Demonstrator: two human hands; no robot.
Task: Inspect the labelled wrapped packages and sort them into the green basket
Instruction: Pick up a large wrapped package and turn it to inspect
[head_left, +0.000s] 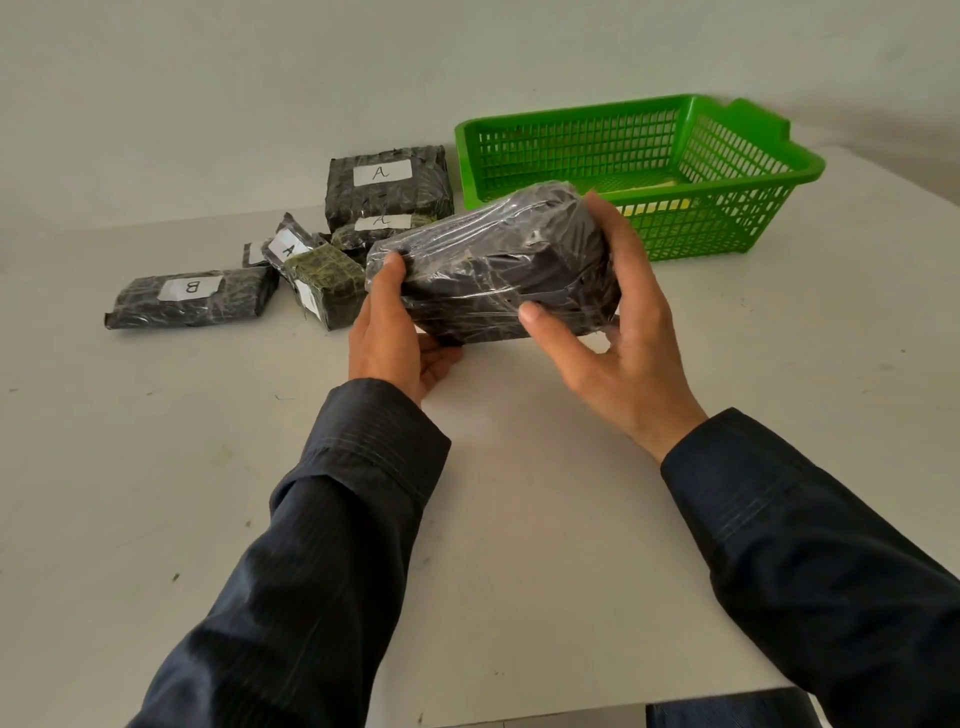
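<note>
Both hands on one package, frame centre.
I see left hand (387, 332) and right hand (613, 317) gripping wrapped package (493, 265) by its ends; long axis rises toward green basket (727, 171), upper right.

We note a flat off-white table (519, 519) across the lower frame. Upper right, a green plastic lattice basket (727, 228) stands on it. Upper left, dark film-wrapped packages (387, 192) lie clustered on it, the B-labelled package (189, 301) leftmost.

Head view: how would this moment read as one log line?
phase: inspecting | wrapped package: gripped by left hand and right hand, label unseen | green basket: behind it
</note>
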